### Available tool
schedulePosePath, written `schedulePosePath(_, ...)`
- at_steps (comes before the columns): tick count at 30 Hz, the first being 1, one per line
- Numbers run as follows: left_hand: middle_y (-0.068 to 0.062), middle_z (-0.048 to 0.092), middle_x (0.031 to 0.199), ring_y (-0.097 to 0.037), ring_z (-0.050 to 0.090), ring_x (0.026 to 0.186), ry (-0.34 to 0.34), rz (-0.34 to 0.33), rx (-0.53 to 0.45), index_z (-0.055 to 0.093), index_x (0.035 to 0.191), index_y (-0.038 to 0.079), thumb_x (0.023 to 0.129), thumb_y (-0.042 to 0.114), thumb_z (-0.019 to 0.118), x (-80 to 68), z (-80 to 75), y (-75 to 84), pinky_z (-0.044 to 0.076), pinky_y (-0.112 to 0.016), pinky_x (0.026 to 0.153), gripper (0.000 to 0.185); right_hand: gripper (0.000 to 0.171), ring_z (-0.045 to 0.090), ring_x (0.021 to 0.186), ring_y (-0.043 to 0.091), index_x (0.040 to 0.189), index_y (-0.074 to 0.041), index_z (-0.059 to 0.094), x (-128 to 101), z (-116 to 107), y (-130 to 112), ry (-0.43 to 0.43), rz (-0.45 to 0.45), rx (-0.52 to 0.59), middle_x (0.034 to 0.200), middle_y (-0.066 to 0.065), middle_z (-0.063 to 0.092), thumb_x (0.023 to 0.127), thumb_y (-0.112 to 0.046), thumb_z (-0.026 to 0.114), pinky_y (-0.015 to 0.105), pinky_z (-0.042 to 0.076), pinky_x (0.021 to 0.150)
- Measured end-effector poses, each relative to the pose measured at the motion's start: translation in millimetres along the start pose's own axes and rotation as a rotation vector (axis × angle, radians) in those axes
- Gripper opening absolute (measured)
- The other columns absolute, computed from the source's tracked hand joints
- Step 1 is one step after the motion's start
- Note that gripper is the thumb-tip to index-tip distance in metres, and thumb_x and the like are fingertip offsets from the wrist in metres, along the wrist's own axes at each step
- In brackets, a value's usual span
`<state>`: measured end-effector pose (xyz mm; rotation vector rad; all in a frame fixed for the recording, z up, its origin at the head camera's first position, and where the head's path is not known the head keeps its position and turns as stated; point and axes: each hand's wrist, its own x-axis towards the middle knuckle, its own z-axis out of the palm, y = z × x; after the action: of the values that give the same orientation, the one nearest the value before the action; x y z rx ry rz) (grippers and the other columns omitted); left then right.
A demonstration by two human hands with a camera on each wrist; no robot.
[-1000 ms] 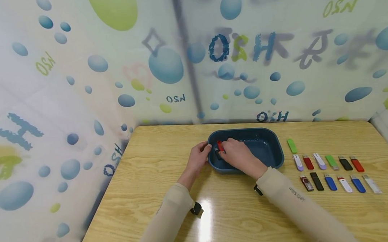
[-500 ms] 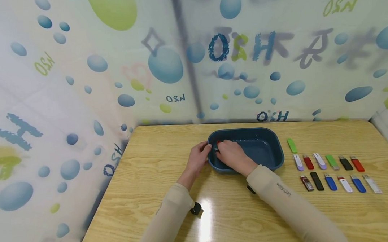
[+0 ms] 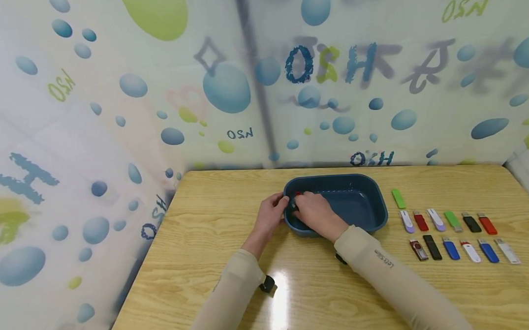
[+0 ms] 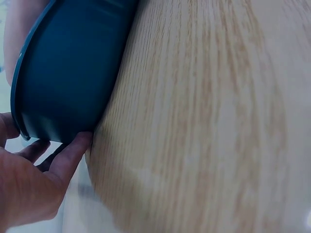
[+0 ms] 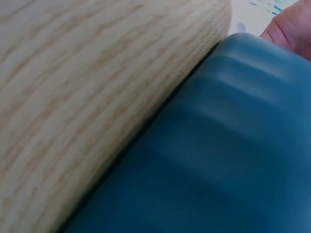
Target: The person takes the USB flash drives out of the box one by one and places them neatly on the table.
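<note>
Two hands at the blue tub's (image 3: 337,201) left end: left hand (image 3: 271,215) fingers grip the rim, right hand (image 3: 315,213) inside pinches a red USB stick (image 3: 298,194), axis hidden.

Table (image 3: 215,246): light wood-grain top, smooth, glossy, with a bright glare patch. Tub (image 3: 368,200): dark blue plastic, smooth, slight sheen. USB sticks (image 3: 454,235): coloured plastic casings, several with metal ends. Sleeves (image 3: 234,294): beige matt cloth. Backdrop (image 3: 110,93): printed sheet.
</note>
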<state>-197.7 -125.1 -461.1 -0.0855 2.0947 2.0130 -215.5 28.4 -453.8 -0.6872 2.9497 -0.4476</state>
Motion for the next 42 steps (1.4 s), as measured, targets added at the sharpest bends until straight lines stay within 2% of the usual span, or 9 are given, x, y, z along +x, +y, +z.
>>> schedulePosePath(6, -0.023, 0.055, 0.145, -0.038, 0.056, 0.132, 0.016, 0.017, -0.001, 0.051, 0.149, -0.003, 0.11, 0.022, 0.051, 7.3, -1.3, -13.2, 0.057, -0.051, 0.097, 0.046, 0.016, 0.067, 0.076, 0.029, 0.095, -0.001, 0.073, -2.1, 1.8, -0.8, 0.031, -0.035, 0.002, 0.081, 0.011, 0.068, 0.095, -0.017, 0.077, 0.044, 0.059, 0.068)
schedulePosePath(13, -0.021, 0.058, 0.142, -0.035, 0.058, 0.128, 0.028, 0.028, 0.014, 0.054, 0.147, -0.001, 0.11, 0.024, 0.052, 4.3, -0.5, -12.5, 0.059, -0.048, 0.095, 0.045, 0.012, 0.062, 0.07, 0.028, 0.087, -0.001, 0.07, -0.7, 3.1, -3.4, 0.002, -0.014, -0.013, 0.075, 0.01, 0.062, 0.093, -0.009, 0.075, 0.042, 0.055, 0.062)
schedulePosePath(21, -0.018, 0.059, 0.141, -0.032, 0.059, 0.127, 0.039, 0.02, 0.037, 0.055, 0.147, 0.0, 0.11, 0.024, 0.051, 5.6, 0.4, -12.5, 0.06, -0.043, 0.092, 0.044, 0.01, 0.06, 0.072, 0.027, 0.085, -0.002, 0.069, -0.2, 0.6, 1.4, -0.024, 0.0, 0.029, 0.074, 0.009, 0.061, 0.091, -0.008, 0.074, 0.041, 0.053, 0.064)
schedulePosePath(25, -0.019, 0.058, 0.142, -0.032, 0.059, 0.127, 0.041, 0.015, 0.038, 0.055, 0.147, -0.001, 0.11, 0.024, 0.051, 5.8, 0.5, -12.5, 0.06, -0.044, 0.092, 0.045, 0.008, 0.058, 0.075, 0.025, 0.091, -0.001, 0.07, -3.5, -4.0, 5.8, -0.028, 0.014, 0.066, 0.08, 0.009, 0.063, 0.092, -0.009, 0.074, 0.04, 0.052, 0.067)
schedulePosePath(32, -0.021, 0.058, 0.142, -0.035, 0.059, 0.127, 0.042, 0.017, 0.03, 0.054, 0.148, -0.001, 0.11, 0.024, 0.052, 5.9, -0.2, -13.3, 0.057, -0.051, 0.097, 0.045, 0.016, 0.058, 0.079, 0.023, 0.101, 0.001, 0.071, -15.0, -16.0, 14.7, -0.023, 0.063, 0.119, 0.089, 0.01, 0.063, 0.094, -0.013, 0.074, 0.04, 0.054, 0.071)
schedulePosePath(42, -0.02, 0.059, 0.14, -0.032, 0.061, 0.121, 0.071, 0.023, 0.039, 0.055, 0.146, -0.001, 0.109, 0.022, 0.053, 6.3, 2.1, -14.0, 0.059, -0.05, 0.093, 0.044, 0.026, 0.062, 0.092, 0.026, 0.115, 0.0, 0.071, -36.1, -37.6, 24.8, 0.053, 0.124, 0.217, 0.103, 0.011, 0.067, 0.095, -0.017, 0.074, 0.047, 0.056, 0.085)
